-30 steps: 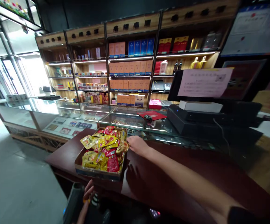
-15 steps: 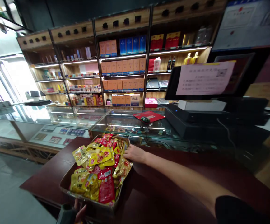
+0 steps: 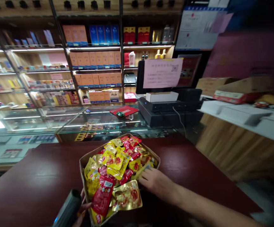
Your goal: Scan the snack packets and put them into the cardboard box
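Note:
A shallow cardboard box on the dark red tabletop is heaped with yellow, gold and red snack packets. My right hand reaches in from the right, its fingers closed on the edge of a yellow snack packet at the box's right side. A gold packet lies across the near edge. At lower left, my left hand is partly hidden behind a dark handheld scanner with a blue light, which it appears to hold. Its fingertips are against the left wall of the box.
Behind the dark red table stands a glass display counter with a red mouse pad and mouse. A monitor bearing a paper notice stands beyond. Boxed goods fill the back shelves. White cartons sit at the right.
The view has swung right. The box has turned and now sits nearer the middle of the tabletop. The gold packet lies at the near edge. My right hand stays at the box's right side.

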Demonstrator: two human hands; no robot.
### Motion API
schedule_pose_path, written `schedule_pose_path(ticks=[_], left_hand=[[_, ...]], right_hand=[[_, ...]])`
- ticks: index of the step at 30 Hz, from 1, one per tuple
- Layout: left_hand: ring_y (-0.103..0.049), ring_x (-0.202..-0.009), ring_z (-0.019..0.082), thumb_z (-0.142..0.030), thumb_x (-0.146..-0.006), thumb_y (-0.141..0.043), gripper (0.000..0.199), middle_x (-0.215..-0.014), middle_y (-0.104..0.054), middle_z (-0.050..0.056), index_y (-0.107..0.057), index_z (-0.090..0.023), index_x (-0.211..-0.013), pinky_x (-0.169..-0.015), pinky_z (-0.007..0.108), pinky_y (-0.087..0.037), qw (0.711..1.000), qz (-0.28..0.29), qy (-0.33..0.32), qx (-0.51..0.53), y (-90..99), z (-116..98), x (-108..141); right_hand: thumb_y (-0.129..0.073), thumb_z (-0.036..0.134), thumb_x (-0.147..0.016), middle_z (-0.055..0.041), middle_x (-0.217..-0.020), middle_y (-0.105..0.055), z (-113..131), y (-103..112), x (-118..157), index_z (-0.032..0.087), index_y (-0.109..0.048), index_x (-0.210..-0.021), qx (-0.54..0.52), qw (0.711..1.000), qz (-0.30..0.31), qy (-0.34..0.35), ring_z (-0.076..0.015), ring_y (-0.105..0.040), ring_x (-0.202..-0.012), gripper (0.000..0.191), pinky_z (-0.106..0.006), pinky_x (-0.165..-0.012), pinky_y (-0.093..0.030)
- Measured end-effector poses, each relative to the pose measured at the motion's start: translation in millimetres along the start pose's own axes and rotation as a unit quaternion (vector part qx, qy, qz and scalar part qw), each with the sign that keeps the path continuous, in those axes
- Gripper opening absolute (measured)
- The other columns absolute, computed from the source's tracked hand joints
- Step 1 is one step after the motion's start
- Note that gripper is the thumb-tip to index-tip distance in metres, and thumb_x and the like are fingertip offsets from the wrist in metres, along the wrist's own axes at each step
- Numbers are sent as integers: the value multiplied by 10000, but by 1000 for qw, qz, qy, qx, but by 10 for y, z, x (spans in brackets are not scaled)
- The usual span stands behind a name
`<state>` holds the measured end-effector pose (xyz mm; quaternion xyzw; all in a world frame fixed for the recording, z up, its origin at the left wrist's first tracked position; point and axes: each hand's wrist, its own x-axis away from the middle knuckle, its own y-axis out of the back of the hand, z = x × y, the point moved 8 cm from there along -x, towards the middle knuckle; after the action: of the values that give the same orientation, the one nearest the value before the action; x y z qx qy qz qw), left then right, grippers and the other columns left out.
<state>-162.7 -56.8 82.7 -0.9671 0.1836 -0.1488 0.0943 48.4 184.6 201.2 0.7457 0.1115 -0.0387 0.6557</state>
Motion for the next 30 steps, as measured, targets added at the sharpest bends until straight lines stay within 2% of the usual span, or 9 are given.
schedule_pose_path(ticks=[4, 9, 13, 17, 21, 23, 25, 28, 30], left_hand=[[-458, -1328, 419, -540, -470, -835, 451, -1180, -715, 78, -767, -230, -791, -1102, 466, -410, 999, 40, -13, -14, -585, -45, 217], [-589, -1195, 396, -453, -520, -845, 456, -1072, -747, 93, -747, -182, -875, -987, 461, -515, 991, 110, 73, 32, -1196, -44, 207], [-557, -1240, 390, -417, -561, -830, 359, -1213, -696, 106, -733, -172, -806, -1000, 438, -507, 988, 117, 66, 81, -1353, -139, 206], [-524, -1270, 408, -349, -582, -814, 278, -1264, -669, 114, -720, -155, -758, -1032, 464, -480, 980, 123, 90, 130, -1314, -291, 270], [-501, -1284, 429, -368, -623, -769, 280, -1183, -711, 111, -749, -171, -822, -1037, 534, -464, 978, 103, 113, 142, -1099, -596, 208], [-491, -1292, 431, -383, -626, -760, 322, -1146, -727, 101, -757, -189, -883, -1050, 571, -437, 980, 91, 101, 143, -1046, -770, 118], [-488, -1295, 430, -401, -628, -755, 342, -1160, -721, 93, -756, -200, -904, -1069, 599, -402, 982, 95, 63, 149, -1111, -926, 7], [-466, -1316, 424, -418, -614, -769, 321, -1264, -670, 102, -757, -190, -840, -1111, 573, -358, 981, 132, -46, 138, -1380, -1070, -169], [-440, -1336, 423, -418, -554, -809, 303, -1287, -654, 107, -758, -188, -744, -1148, 520, -320, 979, 135, -120, 91, -1543, -1034, -298]], right_hand=[[-651, 228, -895, -26, -895, -674, -129, 50, 582, 201, -603, -853, -21, 994, -38, -96, -207, -591, -797, 69, -330, -700, -431], [-609, 380, -915, -72, -869, -653, -240, 55, 934, 173, -633, -926, -7, 980, -119, -158, -234, -568, -810, 208, -367, -763, -449], [-470, 402, -994, -47, -718, -614, -230, 98, 904, 175, -616, -794, 49, 969, -211, -122, -203, -537, -708, 337, -333, -686, -404], [-473, 363, -1006, -11, -605, -561, -128, 356, 794, 186, -562, -689, 69, 957, -270, -77, -172, -516, -629, 374, -309, -626, -347], [-566, 478, -943, 9, -578, -525, -312, 962, 567, 193, -528, -646, 34, 953, -277, -115, -140, -458, -550, 413, -295, -561, -290], [-566, 542, -920, 18, -582, -518, -613, 1266, 315, 196, -499, -628, 1, 958, -241, -153, -127, -442, -542, 458, -288, -537, -252], [-560, 604, -894, 32, -575, -505, -1037, 1498, -3, 199, -466, -608, -35, 958, -203, -201, -116, -421, -538, 504, -273, -528, -228], [-540, 648, -871, 53, -521, -432, -1715, 1567, -549, 201, -431, -579, -118, 950, -140, -251, -97, -373, -501, 545, -258, -511, -227], [-556, 635, -859, 49, -503, -433, -2047, 1437, -929, 197, -415, -536, -158, 956, -87, -231, -93, -387, -500, 562, -255, -512, -254]])
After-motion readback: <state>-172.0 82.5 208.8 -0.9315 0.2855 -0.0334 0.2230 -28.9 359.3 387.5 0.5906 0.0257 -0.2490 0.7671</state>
